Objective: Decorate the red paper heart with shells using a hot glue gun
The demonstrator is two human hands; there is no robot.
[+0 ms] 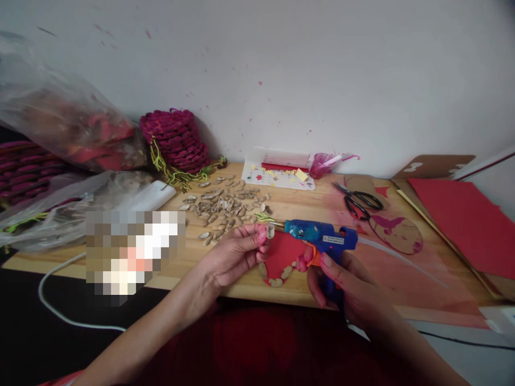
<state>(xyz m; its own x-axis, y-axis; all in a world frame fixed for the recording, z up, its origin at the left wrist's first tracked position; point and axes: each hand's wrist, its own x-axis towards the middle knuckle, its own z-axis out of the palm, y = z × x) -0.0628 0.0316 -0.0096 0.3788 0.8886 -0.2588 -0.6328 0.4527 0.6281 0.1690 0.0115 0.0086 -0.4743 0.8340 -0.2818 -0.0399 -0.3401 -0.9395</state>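
Note:
My left hand (237,252) is closed in a pinch on a peanut shell (270,231), held up over the table's front. Wrapped round the handle of a blue glue gun (311,233) is my right hand (350,284), with a finger at its orange trigger. The gun's metal nozzle points left and meets or nearly meets the shell; I cannot tell which. A clear glue stick (402,262) trails from its back. Below both hands lies a red paper piece (281,252), partly hidden, with peanut shells (276,282) along its lower edge.
Many loose peanut shells (225,206) spread over the wooden table (193,268). Behind stand a purple woven basket (175,140) and a plastic bag (72,118). Black-handled scissors (362,201), a pink cup (319,166), a sticker sheet (277,179) and red paper (462,220) lie around. A white cable (60,316) hangs at left.

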